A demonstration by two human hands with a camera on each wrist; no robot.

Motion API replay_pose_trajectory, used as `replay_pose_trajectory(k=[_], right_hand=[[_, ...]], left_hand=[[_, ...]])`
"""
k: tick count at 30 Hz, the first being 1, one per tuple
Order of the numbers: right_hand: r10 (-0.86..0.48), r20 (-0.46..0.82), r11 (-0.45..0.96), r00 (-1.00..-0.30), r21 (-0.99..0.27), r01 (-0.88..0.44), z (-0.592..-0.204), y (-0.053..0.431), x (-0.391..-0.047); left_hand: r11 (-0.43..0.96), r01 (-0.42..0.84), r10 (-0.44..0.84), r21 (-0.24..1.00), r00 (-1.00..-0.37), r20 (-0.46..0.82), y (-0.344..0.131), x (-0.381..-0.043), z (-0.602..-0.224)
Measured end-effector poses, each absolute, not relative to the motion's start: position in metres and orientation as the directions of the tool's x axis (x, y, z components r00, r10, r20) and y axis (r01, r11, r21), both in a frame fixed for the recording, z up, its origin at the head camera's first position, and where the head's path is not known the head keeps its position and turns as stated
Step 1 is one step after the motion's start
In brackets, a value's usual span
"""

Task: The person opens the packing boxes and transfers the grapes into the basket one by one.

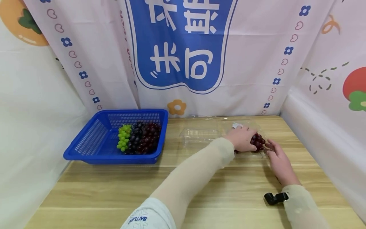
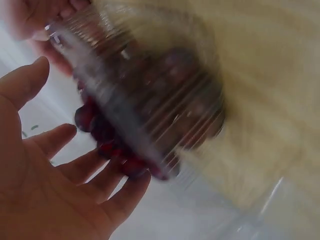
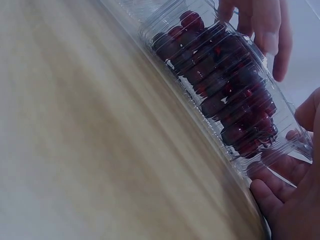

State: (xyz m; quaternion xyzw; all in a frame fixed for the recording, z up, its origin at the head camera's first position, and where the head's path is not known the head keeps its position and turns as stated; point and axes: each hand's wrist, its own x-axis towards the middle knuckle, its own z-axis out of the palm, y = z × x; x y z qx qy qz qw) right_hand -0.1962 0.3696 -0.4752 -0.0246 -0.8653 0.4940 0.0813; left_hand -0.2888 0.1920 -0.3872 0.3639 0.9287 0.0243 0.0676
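Note:
A bunch of dark red grapes (image 1: 258,142) lies inside a clear plastic clamshell box (image 3: 186,95) at the right of the table. My left hand (image 1: 241,138) reaches over the box, palm toward the grapes. In the left wrist view the fingers of the left hand (image 2: 65,185) are spread and fairly straight, and their tips touch the grapes (image 2: 102,131). At the near right end my right hand (image 1: 281,163) pinches the box's rim, thumb above and fingers below, as the right wrist view shows. The box's transparent lid (image 1: 200,133) stands folded open to the left.
To the left sits a blue plastic basket (image 1: 111,160) with green grapes (image 1: 124,137), black grapes (image 1: 135,138) and dark red grapes (image 1: 149,138) along its right side. A printed curtain (image 1: 243,105) hangs behind the wooden table (image 1: 228,197). A white wall covering borders the right edge.

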Motion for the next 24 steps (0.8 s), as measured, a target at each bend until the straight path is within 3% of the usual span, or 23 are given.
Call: replay_pose_trajectory(k=[13, 24], right_hand=[[0.13, 0.131, 0.51, -0.983, -0.859, -0.047, -0.472, 0.367, -0.195], [0.138, 0.116, 0.5, -0.984, -0.865, -0.032, -0.471, 0.367, -0.195]], left_hand=[[0.762, 0.648, 0.648, -0.01, -0.762, 0.014, 0.203, -0.289, -0.428], [0.778, 0.622, 0.622, 0.087, -0.782, 0.037, 0.206, -0.298, -0.441]])
